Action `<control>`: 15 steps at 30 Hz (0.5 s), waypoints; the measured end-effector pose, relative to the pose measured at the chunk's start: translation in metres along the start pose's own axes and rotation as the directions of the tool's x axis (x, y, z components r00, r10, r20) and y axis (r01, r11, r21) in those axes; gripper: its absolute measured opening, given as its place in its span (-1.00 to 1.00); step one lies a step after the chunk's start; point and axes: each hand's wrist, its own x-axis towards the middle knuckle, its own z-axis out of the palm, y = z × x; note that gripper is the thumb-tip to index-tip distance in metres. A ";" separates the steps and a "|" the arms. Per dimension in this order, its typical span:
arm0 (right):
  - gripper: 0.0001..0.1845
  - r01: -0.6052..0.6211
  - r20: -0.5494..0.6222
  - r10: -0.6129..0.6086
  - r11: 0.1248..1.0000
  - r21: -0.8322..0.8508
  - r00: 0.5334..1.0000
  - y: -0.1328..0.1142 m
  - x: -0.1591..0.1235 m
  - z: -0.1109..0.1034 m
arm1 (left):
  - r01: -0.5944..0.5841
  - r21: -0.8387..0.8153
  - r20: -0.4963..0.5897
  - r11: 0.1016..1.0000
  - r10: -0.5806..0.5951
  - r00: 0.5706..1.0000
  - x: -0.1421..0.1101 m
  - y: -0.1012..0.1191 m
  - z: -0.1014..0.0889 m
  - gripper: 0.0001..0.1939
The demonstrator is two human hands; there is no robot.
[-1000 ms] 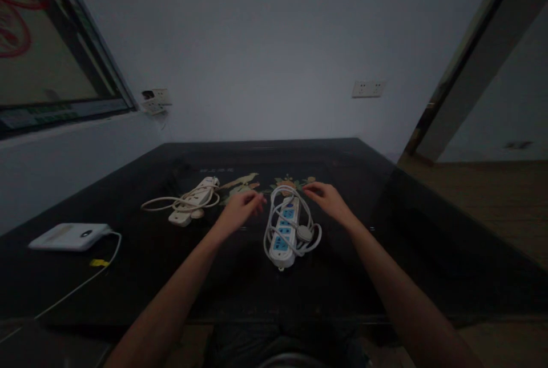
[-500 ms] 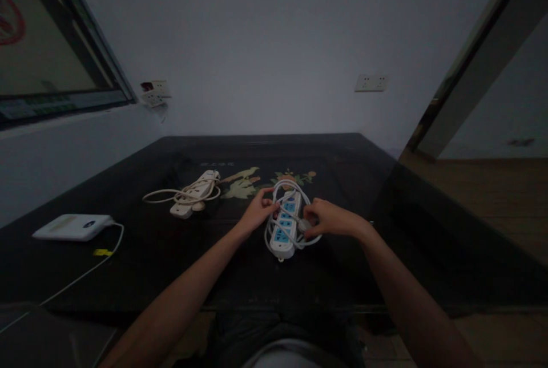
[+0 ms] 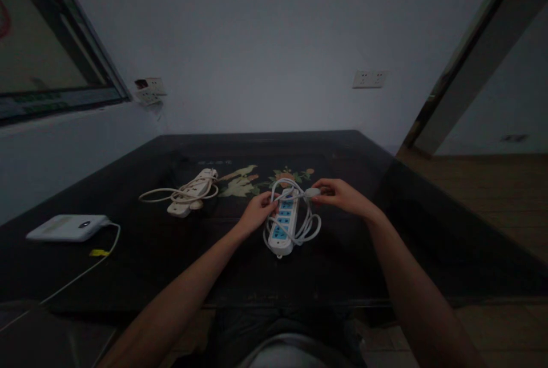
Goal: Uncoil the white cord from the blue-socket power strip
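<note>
A white power strip (image 3: 283, 225) with blue sockets lies on the dark table (image 3: 385, 231) in front of me, its white cord (image 3: 309, 226) coiled around it. My left hand (image 3: 256, 213) is closed on the strip's left side by the cord loop. My right hand (image 3: 341, 195) pinches the white plug (image 3: 312, 191), held slightly above and to the right of the strip's far end.
A second, cream power strip (image 3: 190, 195) with its cord wrapped round it lies to the left. A flat white device (image 3: 66, 227) with a cable sits at the far left. Wall sockets (image 3: 369, 79) are behind the table. A floral design (image 3: 244, 182) marks the tabletop.
Both hands came in from the far end of the strip and closed on it. My right hand took the plug off the strip and raised it up and to the right.
</note>
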 end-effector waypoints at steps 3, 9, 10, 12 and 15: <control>-0.72 0.003 -0.026 -0.002 0.999 0.036 1.000 0.005 0.003 0.000 | -0.036 0.039 -0.030 0.999 0.037 0.999 0.001 0.000 0.000 -0.71; -0.76 0.025 -0.072 -0.013 0.986 0.164 0.997 0.010 0.012 0.015 | 0.033 0.041 -0.063 0.999 -0.030 0.998 -0.003 0.014 -0.004 -0.67; -0.75 0.033 -0.084 -0.019 0.986 0.166 0.996 0.009 0.013 0.020 | 0.064 0.012 -0.030 0.998 -0.064 0.998 -0.003 0.018 -0.006 -0.65; -0.73 0.053 -0.109 -0.040 0.991 0.127 0.993 0.006 0.015 0.031 | 0.131 -0.077 0.077 0.988 -0.126 0.989 -0.005 0.024 -0.009 -0.64; -0.76 0.093 -0.138 -0.097 0.995 -0.034 0.986 -0.002 0.015 0.046 | 0.199 -0.201 0.189 0.959 -0.161 0.969 -0.006 0.029 -0.013 -0.59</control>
